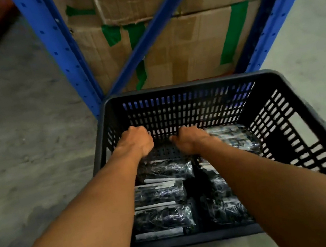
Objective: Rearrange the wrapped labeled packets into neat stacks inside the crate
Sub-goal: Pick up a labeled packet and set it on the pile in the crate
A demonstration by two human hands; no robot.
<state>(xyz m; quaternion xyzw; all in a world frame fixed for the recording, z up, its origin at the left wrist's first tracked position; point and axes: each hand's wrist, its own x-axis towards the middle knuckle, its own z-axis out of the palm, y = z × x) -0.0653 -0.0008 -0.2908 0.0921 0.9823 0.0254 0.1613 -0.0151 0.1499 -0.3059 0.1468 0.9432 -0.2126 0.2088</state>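
From the head camera, you are looking down into the black slotted crate point(282, 122) on the concrete floor point(19, 136). The wrapped packets point(158, 194) lie on its bottom: one column of three on the left, from the centre down toward 6 o'clock, and more on the right, half hidden under your right forearm, with one packet point(233, 135) up at 1 o'clock against the far wall.

Both hands are deep at the far end. Your left hand point(137, 141) and right hand point(190, 140) show only their backs with fingers curled under, so you cannot tell whether either grip has closed on anything. A bare patch of crate floor lies between them.

The packets look light and soft, dark contents in glossy, crinkled film, so expect them to flex and slide. Take each by its long edges, flat, with fingers under it rather than pinching the loose wrap, which would probably tear or slip. The white label strips mark one edge and should help you align the stacks.

The tall crate walls limit your wrists. Beyond, at 12 o'clock, blue rack uprights point(60, 54) and taped cardboard boxes point(177, 45) stand close behind the crate but clear of your work.
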